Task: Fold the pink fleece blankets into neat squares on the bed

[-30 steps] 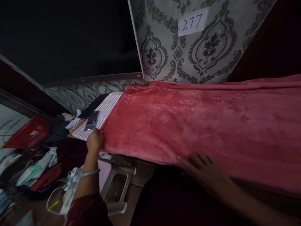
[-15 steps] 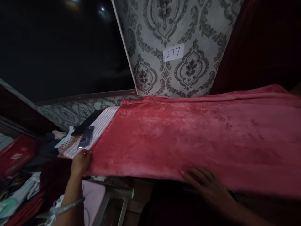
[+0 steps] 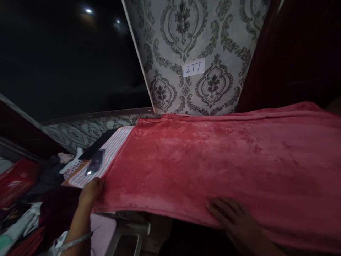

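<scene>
A red plush blanket (image 3: 191, 163) lies spread over a long surface, with folded layers along its far edge. My left hand (image 3: 92, 192) is closed on the blanket's near left corner, fingers pinching its edge. My right hand (image 3: 231, 217) rests on the blanket near its front edge, fingers stretched out. Beside the left edge lies a striped cloth (image 3: 117, 145) in white, pink and blue-green. A dark phone-like thing (image 3: 90, 172), partly blurred out, sits on that cloth, close beyond my left hand.
A large dark screen (image 3: 71, 64) stands at the back left, beside patterned wallpaper (image 3: 183, 39) bearing a paper label (image 3: 193, 67) reading 277. A pink-topped stool (image 3: 103, 231) stands below the left corner. Piled clothes (image 3: 29, 220) and a red bag-like thing (image 3: 18, 181) lie at the left.
The view has tilted slightly, so the scene sits lower in it. The blanket's near edge hangs a little lower and curves more. Both hands keep their places on it.
</scene>
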Demonstrator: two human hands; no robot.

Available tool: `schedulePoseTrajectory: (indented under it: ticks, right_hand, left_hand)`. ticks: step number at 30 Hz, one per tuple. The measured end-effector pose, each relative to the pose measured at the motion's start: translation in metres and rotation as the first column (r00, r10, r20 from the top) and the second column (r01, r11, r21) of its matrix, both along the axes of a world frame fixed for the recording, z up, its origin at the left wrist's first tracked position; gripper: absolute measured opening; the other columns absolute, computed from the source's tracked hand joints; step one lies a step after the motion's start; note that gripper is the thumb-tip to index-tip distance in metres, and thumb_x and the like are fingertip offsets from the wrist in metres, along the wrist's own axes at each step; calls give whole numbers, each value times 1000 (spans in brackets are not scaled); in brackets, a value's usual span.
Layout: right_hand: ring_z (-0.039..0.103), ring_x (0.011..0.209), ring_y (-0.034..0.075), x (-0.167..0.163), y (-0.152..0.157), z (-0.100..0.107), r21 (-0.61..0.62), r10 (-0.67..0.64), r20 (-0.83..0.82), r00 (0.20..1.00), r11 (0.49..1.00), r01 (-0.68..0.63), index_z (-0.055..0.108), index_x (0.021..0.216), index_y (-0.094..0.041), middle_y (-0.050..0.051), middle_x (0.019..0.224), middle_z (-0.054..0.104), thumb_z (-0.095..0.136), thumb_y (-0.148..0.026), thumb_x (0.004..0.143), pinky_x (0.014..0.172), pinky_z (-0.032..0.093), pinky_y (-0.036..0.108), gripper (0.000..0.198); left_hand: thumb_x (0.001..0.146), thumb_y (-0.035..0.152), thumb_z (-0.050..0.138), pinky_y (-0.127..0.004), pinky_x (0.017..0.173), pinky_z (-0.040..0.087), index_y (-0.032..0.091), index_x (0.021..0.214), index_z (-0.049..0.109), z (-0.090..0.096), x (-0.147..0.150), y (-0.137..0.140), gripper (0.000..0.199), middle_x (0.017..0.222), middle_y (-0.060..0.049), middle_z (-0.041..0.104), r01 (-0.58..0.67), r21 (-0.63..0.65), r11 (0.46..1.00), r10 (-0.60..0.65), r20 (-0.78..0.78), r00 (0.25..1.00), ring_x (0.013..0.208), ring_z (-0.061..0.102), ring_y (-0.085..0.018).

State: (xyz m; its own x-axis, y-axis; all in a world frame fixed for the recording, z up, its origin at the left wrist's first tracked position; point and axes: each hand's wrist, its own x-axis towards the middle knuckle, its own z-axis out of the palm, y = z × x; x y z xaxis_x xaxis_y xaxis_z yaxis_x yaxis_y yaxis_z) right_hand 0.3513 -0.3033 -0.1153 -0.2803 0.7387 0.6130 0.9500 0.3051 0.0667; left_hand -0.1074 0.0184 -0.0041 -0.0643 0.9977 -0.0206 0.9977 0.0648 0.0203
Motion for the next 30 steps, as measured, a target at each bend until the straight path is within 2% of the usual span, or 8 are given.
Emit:
schedulePoseTrajectory:
  ticks: [3, 5, 9, 12, 15, 19, 25, 30]
  right_hand:
    - [67, 104, 24, 3, -6, 18, 32, 109, -49, 993, 994, -107, 41, 157, -22, 6, 116, 75, 42, 0, 77, 89, 53, 38, 82]
    - [69, 99, 22, 5, -11, 34, -8, 169, -97, 981, 985, -171, 51, 150, -24, 5, 109, 76, 44, -1, 79, 88, 55, 35, 75]
    - [72, 94, 20, 10, -16, 72, -282, 200, -228, 953, 923, -261, 71, 123, -31, 3, 109, 76, 59, -22, 91, 83, 59, 28, 36]
    - [73, 91, 19, 26, -1, 89, -403, 118, -390, 913, 870, -285, 74, 112, -32, 2, 106, 77, 59, -38, 96, 79, 60, 26, 23]
    - [73, 87, 22, 54, 34, 88, -362, 33, -524, 851, 896, -258, 76, 103, -29, 6, 99, 77, 47, -42, 101, 77, 62, 33, 32]
    - [74, 86, 26, 90, 93, 83, -320, -63, -605, 794, 932, -170, 76, 96, -26, 9, 98, 77, 44, -55, 98, 79, 62, 40, 43]
    - [73, 87, 29, 126, 156, 84, -336, -171, -639, 750, 939, -73, 74, 90, -26, 9, 96, 77, 50, -59, 87, 77, 61, 42, 40]
    - [72, 89, 31, 148, 190, 76, -340, -243, -661, 710, 940, 4, 73, 89, -26, 9, 97, 77, 53, -56, 82, 78, 60, 44, 37]
  left_hand:
    - [93, 35, 35, -37, 83, 49, 22, 74, 56, 2, 2, 2, 31, 100, -23, 74, -15, -33, 999, 13, -76, 997, 103, 71, -34]
    - [94, 34, 34, -38, 84, 49, 20, 77, 58, 1, -1, 4, 32, 103, -24, 74, -12, -26, 1000, 9, -107, 994, 104, 70, -34]
    - [92, 33, 36, -37, 83, 49, 21, 77, 61, -4, -10, 11, 32, 95, -18, 76, 33, 2, 999, -32, -130, 991, 100, 71, -33]
    - [92, 38, 38, -36, 79, 49, 21, 77, 63, -1, -4, 14, 34, 93, -17, 76, 43, -12, 999, -45, -141, 989, 97, 71, -32]
    - [95, 45, 37, -37, 79, 49, 16, 94, 66, 8, 22, 13, 41, 102, -21, 75, 43, -2, 999, -43, -147, 988, 100, 71, -33]
    - [96, 37, 43, -42, 86, 51, 9, 122, 61, 19, 72, 21, 42, 115, -25, 71, 73, 101, 992, -61, -115, 991, 109, 68, -36]
    - [94, 27, 52, -38, 98, 47, 16, 119, 67, 17, 130, 76, 31, 128, -19, 66, 192, 168, 967, -190, -26, 981, 121, 62, -31]
    - [90, 28, 60, -34, 102, 45, 20, 120, 69, 10, 146, 126, 32, 135, -15, 63, 177, 211, 961, -204, 114, 972, 127, 58, -28]
